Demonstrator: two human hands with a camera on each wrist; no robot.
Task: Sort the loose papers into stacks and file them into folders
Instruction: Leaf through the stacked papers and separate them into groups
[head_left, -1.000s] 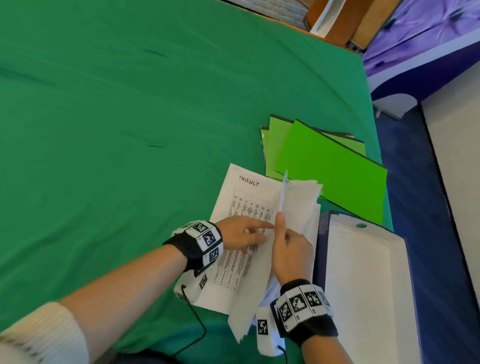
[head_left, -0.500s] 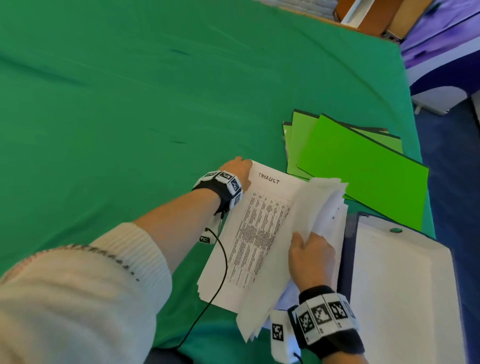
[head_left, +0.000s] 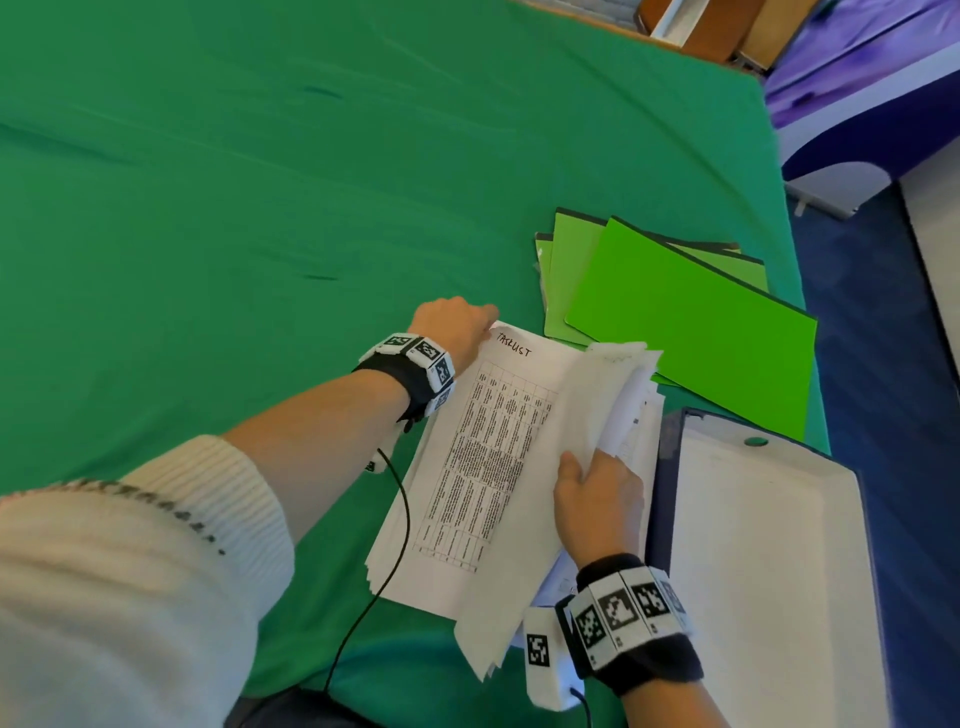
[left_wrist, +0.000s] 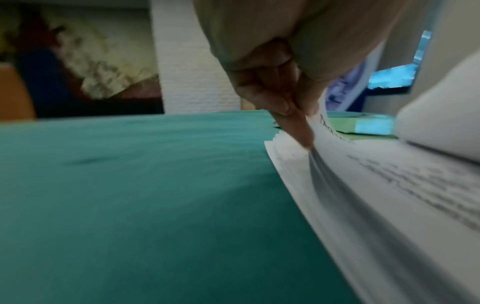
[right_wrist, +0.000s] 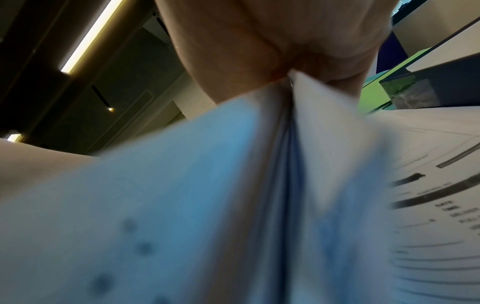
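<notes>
Left hand (head_left: 457, 327) pinches the far corner of the printed white task-list sheet (head_left: 488, 447) atop the paper stack on the green tabletop (head_left: 260, 182). Right hand (head_left: 597, 499) grips the turned-back bundle of white pages (head_left: 618, 384). Bright green card folders (head_left: 691, 332) lie just beyond, long edges running away rightward; the right hand is nearer.

The right hand (head_left: 597, 504) has its fingers buried among lifted sheets (head_left: 613, 395), so its grip is unseen. The right wrist view blurs those pages. The printed table (head_left: 488, 457) is too small to read. The white binder (head_left: 769, 571) runs off the bottom edge.
</notes>
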